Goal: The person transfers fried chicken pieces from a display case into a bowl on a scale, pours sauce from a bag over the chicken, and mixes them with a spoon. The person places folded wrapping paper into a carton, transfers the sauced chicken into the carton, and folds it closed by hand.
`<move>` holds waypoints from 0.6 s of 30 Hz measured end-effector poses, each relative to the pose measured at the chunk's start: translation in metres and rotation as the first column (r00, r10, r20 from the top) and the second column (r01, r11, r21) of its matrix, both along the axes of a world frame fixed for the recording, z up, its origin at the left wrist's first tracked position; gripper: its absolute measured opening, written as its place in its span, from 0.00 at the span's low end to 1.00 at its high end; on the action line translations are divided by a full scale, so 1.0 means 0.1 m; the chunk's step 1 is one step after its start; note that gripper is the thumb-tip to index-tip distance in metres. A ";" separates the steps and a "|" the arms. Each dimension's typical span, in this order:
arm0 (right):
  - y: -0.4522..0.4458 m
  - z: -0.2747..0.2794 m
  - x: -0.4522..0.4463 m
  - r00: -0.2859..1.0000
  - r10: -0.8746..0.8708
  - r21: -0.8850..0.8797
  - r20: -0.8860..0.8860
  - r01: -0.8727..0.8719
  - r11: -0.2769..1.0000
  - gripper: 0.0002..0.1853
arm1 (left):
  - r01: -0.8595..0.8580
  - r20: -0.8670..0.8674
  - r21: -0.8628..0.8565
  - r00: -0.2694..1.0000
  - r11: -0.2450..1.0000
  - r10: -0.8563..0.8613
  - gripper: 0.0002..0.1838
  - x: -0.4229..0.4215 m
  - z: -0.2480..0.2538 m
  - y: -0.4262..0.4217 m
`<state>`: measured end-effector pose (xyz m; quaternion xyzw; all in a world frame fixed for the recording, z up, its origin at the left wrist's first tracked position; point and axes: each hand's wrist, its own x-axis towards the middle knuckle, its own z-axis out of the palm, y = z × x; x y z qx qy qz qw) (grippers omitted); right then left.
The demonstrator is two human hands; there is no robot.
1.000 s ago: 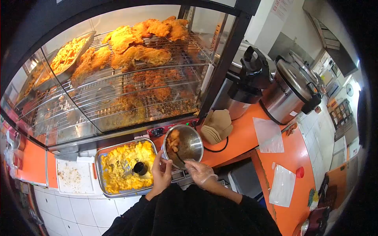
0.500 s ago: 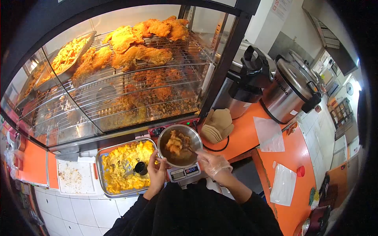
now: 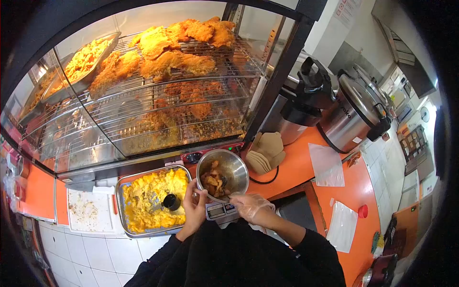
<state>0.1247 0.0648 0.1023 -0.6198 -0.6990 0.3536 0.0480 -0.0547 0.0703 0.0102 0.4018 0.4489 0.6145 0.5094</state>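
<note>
A steel mixing bowl (image 3: 237,174) holds brown, battered-looking food pieces (image 3: 213,182), gathered toward its left side. My left hand (image 3: 195,211), bare, grips the bowl's lower left rim. My right hand (image 3: 253,208), in a clear plastic glove, closes around a thin metal utensil at the bowl's lower right edge. Most of that utensil is hidden, so its kind does not show. Below the bowl a white digital scale (image 3: 216,212) is partly covered. Left of my left hand lies a metal tray (image 3: 119,210) of yellow scrambled-egg-like food, with a small black cup (image 3: 171,202) in it.
A glass warming cabinet (image 3: 158,153) with fried cutlets (image 3: 177,64) stands ahead. Stacked cardboard boxes (image 3: 264,154) sit right of the bowl, before large steel cookers (image 3: 351,115). A white cutting board (image 3: 91,210) with crumbs lies left. Plastic bags (image 3: 342,225) rest on the orange counter.
The food pieces have shifted toward the bowl's lower left. My right hand has moved slightly left and down, at the bowl's near rim. My left hand still grips the rim.
</note>
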 end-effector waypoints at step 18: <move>0.06 -0.48 0.06 0.129 -0.729 -0.708 -0.672 0.179 0.684 0.15 | 0.041 -0.025 0.010 0.999 0.999 -0.041 0.23 -0.04 0.02 -0.04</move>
